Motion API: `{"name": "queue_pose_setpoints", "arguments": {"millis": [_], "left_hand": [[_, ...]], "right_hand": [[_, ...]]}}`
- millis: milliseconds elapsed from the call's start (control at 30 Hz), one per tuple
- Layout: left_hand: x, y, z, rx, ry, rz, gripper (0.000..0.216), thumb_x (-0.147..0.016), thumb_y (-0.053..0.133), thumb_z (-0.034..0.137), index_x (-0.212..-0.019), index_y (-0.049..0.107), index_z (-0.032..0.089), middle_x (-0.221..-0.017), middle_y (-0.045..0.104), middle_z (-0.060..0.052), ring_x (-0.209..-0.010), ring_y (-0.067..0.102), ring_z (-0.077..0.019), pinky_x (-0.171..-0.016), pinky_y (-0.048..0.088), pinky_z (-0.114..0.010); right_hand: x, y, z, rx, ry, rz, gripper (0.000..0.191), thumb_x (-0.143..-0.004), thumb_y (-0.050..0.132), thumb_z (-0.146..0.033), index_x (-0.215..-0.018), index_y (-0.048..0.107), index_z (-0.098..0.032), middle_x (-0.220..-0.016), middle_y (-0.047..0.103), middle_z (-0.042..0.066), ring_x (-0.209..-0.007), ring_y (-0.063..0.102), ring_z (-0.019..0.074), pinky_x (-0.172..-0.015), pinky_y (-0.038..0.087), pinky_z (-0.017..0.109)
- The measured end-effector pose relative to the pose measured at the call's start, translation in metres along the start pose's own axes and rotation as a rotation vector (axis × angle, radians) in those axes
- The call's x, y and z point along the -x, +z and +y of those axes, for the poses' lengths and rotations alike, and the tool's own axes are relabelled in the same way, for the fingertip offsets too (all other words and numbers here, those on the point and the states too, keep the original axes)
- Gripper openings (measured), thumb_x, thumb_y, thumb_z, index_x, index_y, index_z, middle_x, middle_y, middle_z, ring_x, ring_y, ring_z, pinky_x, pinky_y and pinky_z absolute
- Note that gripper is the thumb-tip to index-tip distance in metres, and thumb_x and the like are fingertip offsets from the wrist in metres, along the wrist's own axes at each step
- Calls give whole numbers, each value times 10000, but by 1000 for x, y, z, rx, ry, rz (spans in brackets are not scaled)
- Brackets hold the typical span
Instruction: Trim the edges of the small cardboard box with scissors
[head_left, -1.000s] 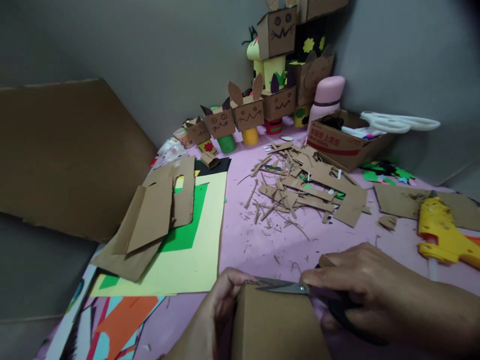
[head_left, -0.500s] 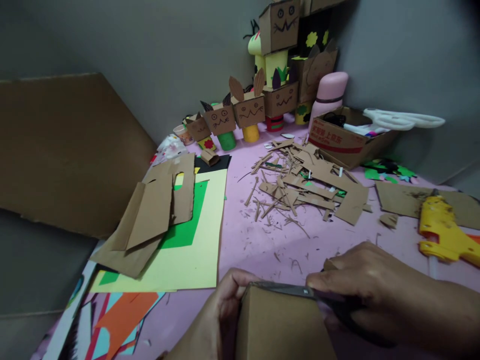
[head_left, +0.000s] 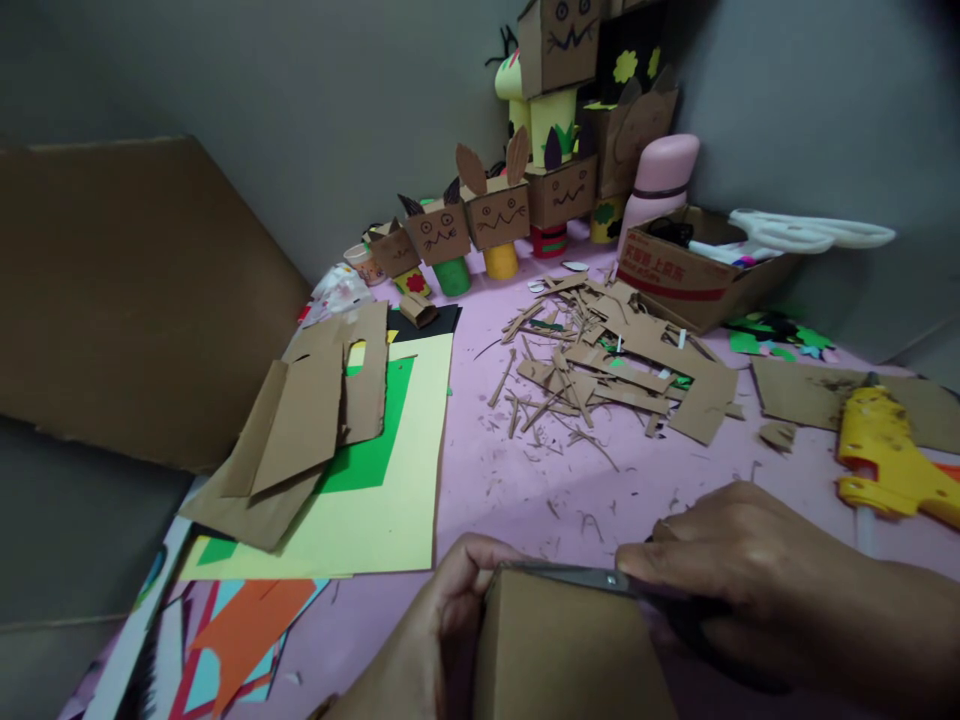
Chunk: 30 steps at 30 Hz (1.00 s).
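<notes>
A brown cardboard box is at the bottom centre of the head view, its lower part cut off by the frame. My left hand grips its left side, fingers curled round the upper corner. In my right hand is a pair of scissors with black handles. Their metal blades lie along the box's top edge, pointing left towards my left fingers. Part of the handles is hidden behind my right hand.
Cardboard scraps are heaped mid-table. A yellow glue gun lies right, below a carton holding white-handled scissors. Coloured paper and cardboard pieces lie left. Cardboard animal figures and a pink bottle stand behind.
Hardly anything differs. The view has shifted slightly, and the scissors, box and both hands keep nearly the same positions.
</notes>
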<state>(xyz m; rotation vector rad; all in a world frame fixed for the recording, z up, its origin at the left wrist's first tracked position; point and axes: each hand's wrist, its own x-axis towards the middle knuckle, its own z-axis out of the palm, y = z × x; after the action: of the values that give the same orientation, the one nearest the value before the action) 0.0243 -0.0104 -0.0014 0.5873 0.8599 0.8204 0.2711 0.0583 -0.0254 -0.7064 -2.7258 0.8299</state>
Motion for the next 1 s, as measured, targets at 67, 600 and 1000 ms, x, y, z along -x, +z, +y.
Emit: {"name": "queue_pose_setpoints", "arguments": {"millis": [67, 600, 1000], "left_hand": [[0, 0, 0, 17, -15, 9, 323, -693, 773, 257, -982, 631, 221, -965, 712, -53, -964, 660, -288, -884, 438, -407], [-4, -2, -6, 60, -107, 101, 407, -629, 808, 277, -1007, 662, 252, -966, 727, -48, -1065, 630, -318, -985, 381, -438], [1, -1, -7, 21, -55, -60, 492, -568, 838, 267, -1018, 642, 229, -1087, 676, -91, -1138, 572, -372, -973, 382, -492]], "right_hand": [[0, 1, 1, 1, -15, 14, 194, -717, 486, -66, -787, 583, -219, -635, 651, -16, -549, 582, 130, -509, 304, 257], [0, 0, -5, -20, 71, -6, 431, -582, 509, -20, -915, 623, -269, -720, 662, -20, -631, 593, 163, -548, 278, 283], [0, 5, -3, -35, 0, 4, 344, -617, 500, -30, -874, 597, -237, -692, 668, -27, -580, 591, 131, -532, 297, 256]]}}
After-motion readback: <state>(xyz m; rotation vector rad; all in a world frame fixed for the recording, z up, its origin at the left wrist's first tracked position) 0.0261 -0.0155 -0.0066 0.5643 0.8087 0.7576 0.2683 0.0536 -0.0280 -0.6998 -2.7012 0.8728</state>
